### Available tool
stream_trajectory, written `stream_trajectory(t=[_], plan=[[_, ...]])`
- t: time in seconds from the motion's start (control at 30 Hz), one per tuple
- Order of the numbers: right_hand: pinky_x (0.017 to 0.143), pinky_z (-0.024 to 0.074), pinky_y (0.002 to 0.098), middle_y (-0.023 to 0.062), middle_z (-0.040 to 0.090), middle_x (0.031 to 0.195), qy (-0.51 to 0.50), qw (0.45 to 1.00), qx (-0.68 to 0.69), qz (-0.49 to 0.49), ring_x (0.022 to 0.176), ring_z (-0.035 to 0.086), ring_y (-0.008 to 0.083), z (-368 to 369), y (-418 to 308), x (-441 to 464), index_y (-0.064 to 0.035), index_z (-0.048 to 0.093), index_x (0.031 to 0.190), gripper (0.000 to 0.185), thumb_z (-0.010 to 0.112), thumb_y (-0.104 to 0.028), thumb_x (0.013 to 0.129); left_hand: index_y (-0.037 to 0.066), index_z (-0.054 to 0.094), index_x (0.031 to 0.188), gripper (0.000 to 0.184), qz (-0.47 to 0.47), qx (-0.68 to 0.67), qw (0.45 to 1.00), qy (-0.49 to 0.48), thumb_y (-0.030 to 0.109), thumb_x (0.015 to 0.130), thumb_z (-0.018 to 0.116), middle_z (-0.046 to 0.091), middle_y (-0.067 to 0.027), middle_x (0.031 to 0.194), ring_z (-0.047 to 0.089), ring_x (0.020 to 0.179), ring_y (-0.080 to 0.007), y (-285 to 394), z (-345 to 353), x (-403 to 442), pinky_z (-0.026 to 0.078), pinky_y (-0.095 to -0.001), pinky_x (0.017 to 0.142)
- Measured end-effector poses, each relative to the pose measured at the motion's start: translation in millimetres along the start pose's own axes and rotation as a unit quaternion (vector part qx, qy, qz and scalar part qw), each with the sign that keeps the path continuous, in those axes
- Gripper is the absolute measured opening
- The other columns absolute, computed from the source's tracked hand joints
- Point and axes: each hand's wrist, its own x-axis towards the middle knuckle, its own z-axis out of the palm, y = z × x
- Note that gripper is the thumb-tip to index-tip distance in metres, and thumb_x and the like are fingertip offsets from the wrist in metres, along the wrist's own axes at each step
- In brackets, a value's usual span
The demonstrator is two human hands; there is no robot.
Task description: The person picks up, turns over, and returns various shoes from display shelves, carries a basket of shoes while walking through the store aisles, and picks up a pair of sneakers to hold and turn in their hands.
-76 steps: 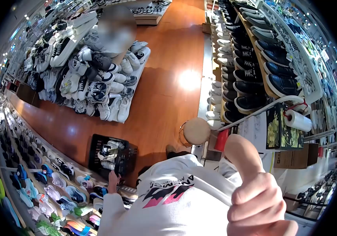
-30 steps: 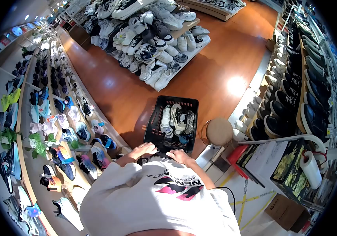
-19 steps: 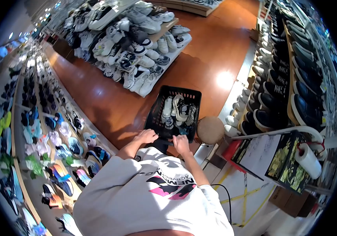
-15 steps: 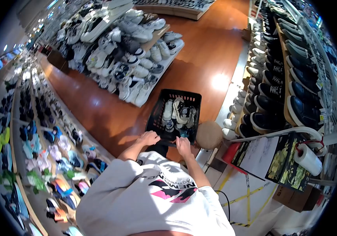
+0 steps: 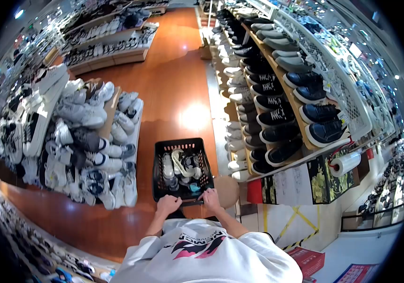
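In front of me is a black slatted plastic basket [image 5: 156, 162] with several shoes [image 5: 181, 165] inside, white and grey ones among them. A small teal item [image 5: 194, 187] lies near its close end. My left hand [image 5: 169, 204] is closed around the left part of the bar at the basket's near side. On the right part of the same bar, my right hand [image 5: 211, 198] is closed too. What carries the basket from below is hidden.
A round tan stool [image 5: 226, 191] stands right of the basket. Shoe-laden shelves [image 5: 277, 99] line the right side, with a plastic-film roll [image 5: 345, 163] at their near end. Piled white sneakers [image 5: 93, 141] cover a low display at left. An orange-brown floor aisle [image 5: 169, 85] runs ahead.
My view has swung right, so the sneaker display and shelves sit further left. The basket appears lower and straighter in view. Both hands keep hold of the bar.
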Motion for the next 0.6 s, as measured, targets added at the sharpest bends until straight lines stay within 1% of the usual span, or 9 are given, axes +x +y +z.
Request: stream_trajectory(t=[0.03,0.17,0.23,0.27,0.3,0.37,0.4,0.5,0.6], plan=[[0.077,0.0327,0.0376,0.0038,0.055,0.063,0.014,1.000,-0.007,-0.005,0.075,0.047,0.0221,3,-1,14,-0.0151,0.066,0.061,0.043,0.035,-0.019,0.091,0.007,0.068,0.072,0.039,0.008,-0.010,1.000,-0.001,0.041,0.077,0.049,0.063,-0.0193,0.076,0.061,0.075,-0.0366,1,-13,15,0.049,-0.0443,0.071],[0.079,0.0323,0.0386,0.0029,0.059,0.064,0.043,0.996,-0.050,0.055,0.075,0.048,0.0220,8,-8,61,-0.0143,0.066,0.060,0.042,0.037,-0.021,0.090,0.009,0.069,0.077,0.038,0.037,-0.006,0.999,0.002,0.042,0.075,0.049,0.064,-0.0179,0.079,0.061,0.077,-0.0353,-2,-41,70,0.050,-0.0419,0.072],[0.078,0.0316,0.0383,0.0019,0.061,0.065,0.049,0.976,-0.171,0.129,0.078,0.049,0.0220,14,-19,92,-0.0147,0.067,0.062,0.044,0.034,-0.018,0.091,0.010,0.069,0.078,0.038,0.022,-0.001,1.000,0.002,0.042,0.075,0.049,0.064,-0.0175,0.080,0.062,0.077,-0.0352,0,-58,99,0.050,-0.0422,0.072],[0.077,0.0369,0.0412,0.0064,0.063,0.068,0.021,0.970,-0.187,0.157,0.077,0.055,0.0273,12,-28,111,-0.0133,0.068,0.067,0.040,0.038,-0.027,0.090,0.010,0.069,0.077,0.037,0.031,-0.009,0.999,0.009,0.042,0.074,0.050,0.064,-0.0177,0.080,0.062,0.078,-0.0352,6,-73,108,0.050,-0.0419,0.071],[0.077,0.0369,0.0412,0.0064,0.063,0.068,0.025,0.969,-0.185,0.162,0.077,0.055,0.0273,12,-37,132,-0.0133,0.068,0.067,0.040,0.038,-0.027,0.090,0.010,0.069,0.077,0.037,0.034,-0.004,0.999,0.006,0.042,0.074,0.050,0.064,-0.0177,0.080,0.062,0.078,-0.0352,6,-82,122,0.050,-0.0419,0.071],[0.073,0.0433,0.0451,0.0125,0.064,0.071,-0.084,0.956,-0.145,0.242,0.074,0.059,0.0346,9,-48,166,-0.0108,0.069,0.073,0.040,0.042,-0.036,0.087,0.009,0.069,0.077,0.038,0.048,0.003,0.999,-0.003,0.041,0.074,0.050,0.064,-0.0175,0.079,0.062,0.077,-0.0348,10,-89,150,0.050,-0.0412,0.071],[0.068,0.0474,0.0458,0.0167,0.063,0.071,-0.065,0.955,-0.143,0.252,0.068,0.060,0.0373,19,-29,179,-0.0093,0.068,0.074,0.043,0.044,-0.043,0.083,0.007,0.069,0.075,0.039,0.042,0.001,0.999,-0.013,0.041,0.074,0.050,0.064,-0.0178,0.078,0.062,0.076,-0.0347,10,-93,166,0.050,-0.0416,0.071],[0.067,0.0467,0.0458,0.0182,0.061,0.066,-0.034,0.965,-0.134,0.225,0.067,0.060,0.0356,19,-9,218,-0.0078,0.067,0.068,0.043,0.043,-0.040,0.082,0.006,0.068,0.074,0.040,0.069,-0.005,0.997,0.018,0.041,0.075,0.050,0.064,-0.0183,0.077,0.061,0.075,-0.0348,10,-103,211,0.050,-0.0422,0.072],[0.066,0.0465,0.0464,0.0182,0.061,0.066,-0.012,0.967,-0.132,0.216,0.066,0.060,0.0356,12,15,258,-0.0082,0.067,0.066,0.038,0.046,-0.038,0.079,0.006,0.067,0.076,0.042,0.080,0.020,0.997,-0.003,0.041,0.079,0.046,0.063,-0.0188,0.079,0.061,0.077,-0.0346,22,-110,257,0.049,-0.0425,0.073]])
